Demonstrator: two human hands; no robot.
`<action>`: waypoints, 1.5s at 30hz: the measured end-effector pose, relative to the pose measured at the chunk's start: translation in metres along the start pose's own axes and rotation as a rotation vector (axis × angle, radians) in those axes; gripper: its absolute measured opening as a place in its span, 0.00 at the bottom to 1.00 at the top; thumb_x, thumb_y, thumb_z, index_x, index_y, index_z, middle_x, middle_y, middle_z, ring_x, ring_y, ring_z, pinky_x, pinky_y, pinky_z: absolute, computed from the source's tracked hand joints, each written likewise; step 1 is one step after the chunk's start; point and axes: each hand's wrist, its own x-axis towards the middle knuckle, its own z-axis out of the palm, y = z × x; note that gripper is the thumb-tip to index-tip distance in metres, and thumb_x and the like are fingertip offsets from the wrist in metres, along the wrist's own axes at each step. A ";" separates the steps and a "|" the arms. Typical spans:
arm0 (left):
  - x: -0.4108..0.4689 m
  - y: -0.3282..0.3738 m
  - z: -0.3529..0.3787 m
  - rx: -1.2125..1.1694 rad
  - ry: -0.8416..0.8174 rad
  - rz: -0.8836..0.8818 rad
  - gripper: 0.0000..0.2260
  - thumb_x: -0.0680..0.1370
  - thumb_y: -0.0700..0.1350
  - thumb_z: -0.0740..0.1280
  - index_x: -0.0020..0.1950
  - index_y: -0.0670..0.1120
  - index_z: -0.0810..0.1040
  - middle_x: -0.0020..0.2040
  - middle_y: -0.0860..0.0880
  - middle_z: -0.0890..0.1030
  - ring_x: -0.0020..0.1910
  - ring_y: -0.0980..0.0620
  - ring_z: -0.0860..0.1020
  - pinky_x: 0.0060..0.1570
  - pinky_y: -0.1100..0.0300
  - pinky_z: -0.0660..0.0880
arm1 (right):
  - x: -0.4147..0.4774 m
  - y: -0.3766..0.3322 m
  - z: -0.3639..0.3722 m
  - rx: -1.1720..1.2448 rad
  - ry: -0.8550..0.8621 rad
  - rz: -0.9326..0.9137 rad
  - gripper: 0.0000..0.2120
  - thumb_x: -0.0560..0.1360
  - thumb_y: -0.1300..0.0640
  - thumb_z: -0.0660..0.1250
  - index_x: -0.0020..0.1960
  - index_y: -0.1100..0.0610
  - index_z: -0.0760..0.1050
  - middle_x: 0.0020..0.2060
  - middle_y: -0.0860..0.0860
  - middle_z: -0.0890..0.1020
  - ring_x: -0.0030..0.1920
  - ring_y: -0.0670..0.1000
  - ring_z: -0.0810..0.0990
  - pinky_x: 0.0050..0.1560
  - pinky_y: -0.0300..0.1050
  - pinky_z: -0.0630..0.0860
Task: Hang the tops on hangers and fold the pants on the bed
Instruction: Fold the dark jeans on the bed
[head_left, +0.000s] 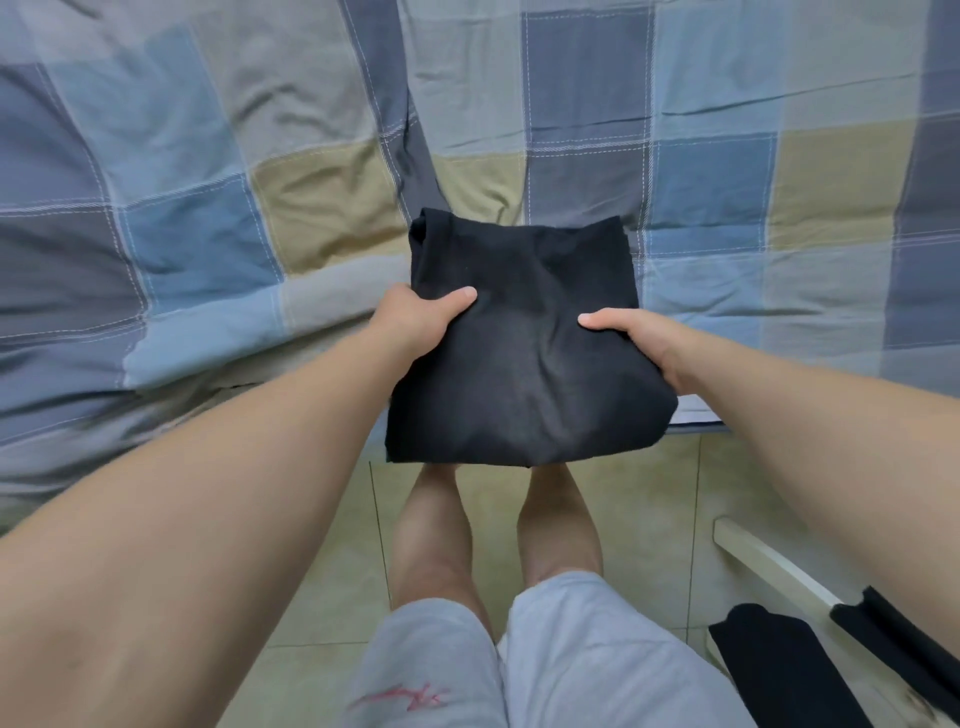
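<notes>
A folded black garment (524, 343), a thick square bundle that looks like pants, is lifted over the near edge of the bed (218, 332). My left hand (415, 322) grips its left side, thumb on top and fingers hidden beneath. My right hand (644, 343) grips the right side the same way. The bundle's front half hangs past the bed edge, above my legs.
The bed wears a checked quilt (701, 156) of blue, grey and tan squares. Beige floor tiles (639, 499) lie below. At the lower right stands a white rail (769, 566) with black clothes (779, 670) draped over it.
</notes>
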 end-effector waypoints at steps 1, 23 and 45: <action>-0.010 -0.004 0.001 -0.018 -0.022 -0.023 0.35 0.69 0.64 0.76 0.68 0.45 0.75 0.61 0.47 0.80 0.55 0.43 0.80 0.56 0.50 0.78 | -0.010 0.004 0.001 0.019 0.014 0.006 0.13 0.72 0.47 0.74 0.51 0.55 0.84 0.48 0.54 0.87 0.42 0.54 0.87 0.47 0.47 0.79; -0.268 -0.005 -0.062 0.122 -0.249 0.327 0.21 0.74 0.59 0.71 0.62 0.52 0.75 0.55 0.53 0.83 0.50 0.51 0.82 0.47 0.54 0.79 | -0.291 0.176 0.104 0.728 0.516 -0.438 0.23 0.68 0.52 0.78 0.60 0.58 0.80 0.49 0.52 0.87 0.47 0.55 0.86 0.50 0.49 0.82; -0.619 -0.137 0.245 0.938 -0.808 1.245 0.16 0.76 0.59 0.72 0.55 0.61 0.67 0.37 0.79 0.75 0.37 0.79 0.75 0.30 0.79 0.71 | -0.478 0.656 0.125 1.644 1.028 -0.740 0.06 0.71 0.52 0.75 0.47 0.52 0.85 0.43 0.50 0.88 0.41 0.52 0.88 0.31 0.39 0.80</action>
